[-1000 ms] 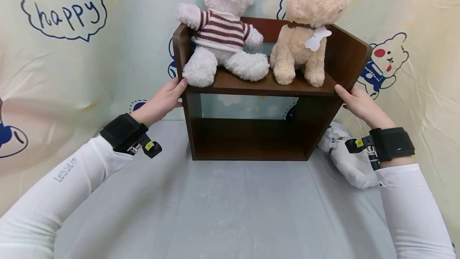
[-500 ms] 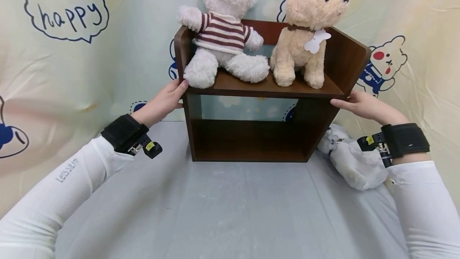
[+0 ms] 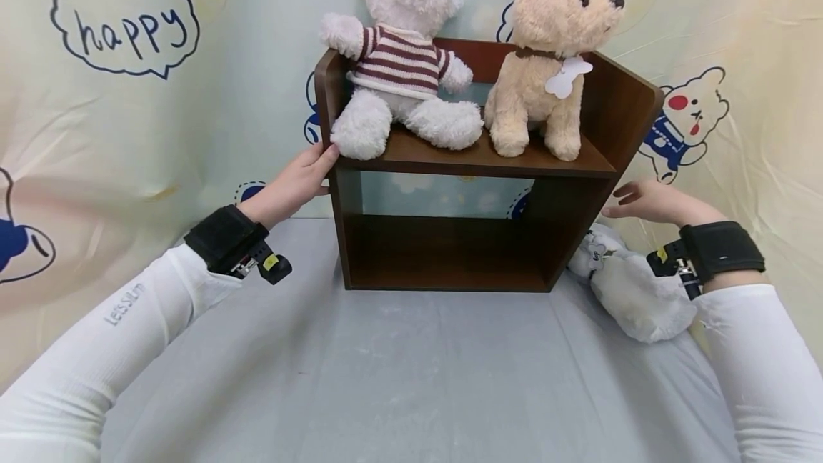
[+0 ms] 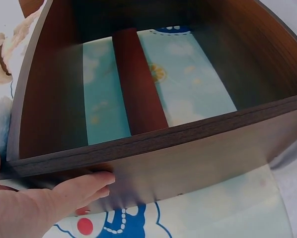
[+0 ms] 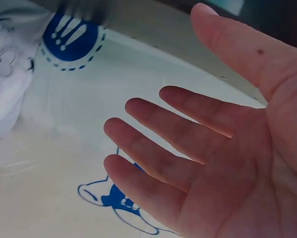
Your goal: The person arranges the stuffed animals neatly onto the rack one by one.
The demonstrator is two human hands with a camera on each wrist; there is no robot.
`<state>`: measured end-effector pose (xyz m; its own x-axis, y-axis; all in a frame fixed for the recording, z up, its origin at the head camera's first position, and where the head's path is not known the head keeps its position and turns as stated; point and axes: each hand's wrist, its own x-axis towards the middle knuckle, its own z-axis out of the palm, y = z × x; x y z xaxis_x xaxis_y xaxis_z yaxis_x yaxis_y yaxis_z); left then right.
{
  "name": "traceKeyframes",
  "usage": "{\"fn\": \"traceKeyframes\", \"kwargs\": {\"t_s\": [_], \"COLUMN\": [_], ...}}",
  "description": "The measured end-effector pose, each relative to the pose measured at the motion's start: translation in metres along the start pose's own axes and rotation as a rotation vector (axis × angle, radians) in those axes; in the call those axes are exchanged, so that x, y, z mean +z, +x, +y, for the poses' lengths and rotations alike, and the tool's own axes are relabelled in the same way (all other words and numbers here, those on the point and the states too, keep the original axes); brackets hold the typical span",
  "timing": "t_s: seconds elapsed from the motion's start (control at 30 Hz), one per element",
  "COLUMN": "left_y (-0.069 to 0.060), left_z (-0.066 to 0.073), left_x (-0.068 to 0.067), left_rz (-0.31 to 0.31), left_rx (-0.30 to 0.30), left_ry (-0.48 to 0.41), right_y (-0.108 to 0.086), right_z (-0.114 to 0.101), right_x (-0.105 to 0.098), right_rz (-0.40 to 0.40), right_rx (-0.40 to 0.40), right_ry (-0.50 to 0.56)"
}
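A dark brown two-level shelf (image 3: 450, 281) stands on the grey cloth. My left hand (image 3: 297, 183) grips its left side panel at the height of the upper board; in the left wrist view the fingers (image 4: 91, 187) lie along the panel's outer face. Beside the shelf's right side, my right hand (image 3: 652, 203) holds nothing, and in the right wrist view its fingers (image 5: 158, 134) are spread apart. On the upper board sit a white bear (image 3: 411, 66) in a striped sweater and a tan plush dog (image 3: 540, 91) with a bone-shaped tag.
A white-grey plush toy (image 3: 636, 295) lies on the cloth (image 3: 411, 377) right of the shelf, below my right hand. Behind the shelf hangs a printed curtain (image 3: 257, 34) with cartoon drawings. The shelf's lower compartment (image 3: 444, 256) holds nothing visible.
My right hand has let go of the shelf's right side and moved outward and down, towards the plush toy on the cloth. My left hand keeps its grip.
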<state>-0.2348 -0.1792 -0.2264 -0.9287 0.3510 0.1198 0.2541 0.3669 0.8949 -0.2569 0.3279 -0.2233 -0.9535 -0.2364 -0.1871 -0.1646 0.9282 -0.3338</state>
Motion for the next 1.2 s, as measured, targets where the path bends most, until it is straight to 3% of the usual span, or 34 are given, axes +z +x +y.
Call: {"fn": "traceKeyframes", "kwargs": {"t_s": [0.43,0.77,1.2], "left_y": [0.002,0.003,0.002], "left_z": [-0.003,-0.004,-0.004], "left_x": [0.0,-0.001,0.0], "left_rz": [0.005,0.006,0.004], "left_rx": [0.01,0.008,0.008], "left_ry": [0.005,0.007,-0.011], "right_y": [0.005,0.008,0.014], "right_z": [0.017,0.03,0.04], "right_x": [0.011,0.02,0.032], "right_rz": [-0.035,-0.108,-0.154], "right_rx": [0.03,0.134,0.181], "right_ry": [-0.035,-0.008,-0.126]}}
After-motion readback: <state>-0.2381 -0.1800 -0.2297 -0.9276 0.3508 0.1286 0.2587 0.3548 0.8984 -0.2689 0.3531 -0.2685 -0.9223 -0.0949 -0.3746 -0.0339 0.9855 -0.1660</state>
